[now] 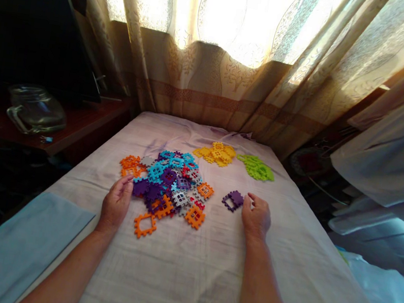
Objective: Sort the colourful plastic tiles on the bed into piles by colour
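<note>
My left hand [116,203] rests on the cloth at the left edge of a mixed pile of plastic interlocking tiles [169,177]. Its fingers are loosely bent and slightly apart, close beside a purple tile [140,188], and no tile shows in them. Blue, purple, orange, grey and red tiles overlap in the pile; many are partly hidden. On the right, my right hand [257,217] lies with curled fingers just beside a few purple tiles [233,201], one with a square opening. I see nothing inside this hand. An orange frame tile [145,225] lies at the pile's near edge.
Yellow tiles [216,153] and green tiles [256,167] form separate heaps toward the back. A folded light-blue cloth [25,247] lies at the left edge. Curtains [215,78] hang behind the table. A glass jug [36,110] stands on the dark side table, near a black screen [32,25].
</note>
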The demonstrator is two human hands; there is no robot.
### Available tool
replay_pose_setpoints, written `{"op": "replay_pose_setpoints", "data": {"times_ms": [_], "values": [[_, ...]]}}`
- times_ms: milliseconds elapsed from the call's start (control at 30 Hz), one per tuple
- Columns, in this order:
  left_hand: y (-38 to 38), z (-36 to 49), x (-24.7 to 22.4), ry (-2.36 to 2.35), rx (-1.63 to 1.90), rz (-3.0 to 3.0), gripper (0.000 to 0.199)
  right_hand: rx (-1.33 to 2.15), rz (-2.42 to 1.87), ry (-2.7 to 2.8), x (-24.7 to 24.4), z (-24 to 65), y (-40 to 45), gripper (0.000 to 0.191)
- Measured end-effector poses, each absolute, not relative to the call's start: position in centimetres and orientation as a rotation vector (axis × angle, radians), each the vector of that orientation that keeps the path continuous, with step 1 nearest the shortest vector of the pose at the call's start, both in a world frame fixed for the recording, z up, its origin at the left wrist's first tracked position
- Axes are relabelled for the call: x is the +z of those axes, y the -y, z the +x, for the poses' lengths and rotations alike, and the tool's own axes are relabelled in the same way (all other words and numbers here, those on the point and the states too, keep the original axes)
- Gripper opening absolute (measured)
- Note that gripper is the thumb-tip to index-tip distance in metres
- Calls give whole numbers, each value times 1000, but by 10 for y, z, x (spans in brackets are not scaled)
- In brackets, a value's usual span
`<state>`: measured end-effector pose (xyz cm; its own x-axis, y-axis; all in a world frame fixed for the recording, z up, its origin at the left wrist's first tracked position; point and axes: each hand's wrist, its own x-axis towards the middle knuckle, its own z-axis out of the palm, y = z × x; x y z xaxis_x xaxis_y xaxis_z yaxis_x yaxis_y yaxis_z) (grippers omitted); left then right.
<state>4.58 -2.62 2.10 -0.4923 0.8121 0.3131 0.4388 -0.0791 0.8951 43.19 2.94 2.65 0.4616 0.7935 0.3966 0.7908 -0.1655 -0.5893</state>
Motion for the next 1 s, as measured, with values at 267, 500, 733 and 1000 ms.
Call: {"op": "replay_pose_setpoints", "data": {"times_ms": [267,500,733,1000], "values": [[26,46,21,-1875,1594,1387,46,65,-1422,1890,43,343,-15,23],[27,49,24,-1889,1590,1412,45,155,-1224,2219,41,297,7,18],[27,50,25,-1887,1602,1423,41,43,-1464,2099,42,321,-4,11],[27,49,25,-1869,1598,1436,42,168,-1117,2366,56,304,9,15]]}}
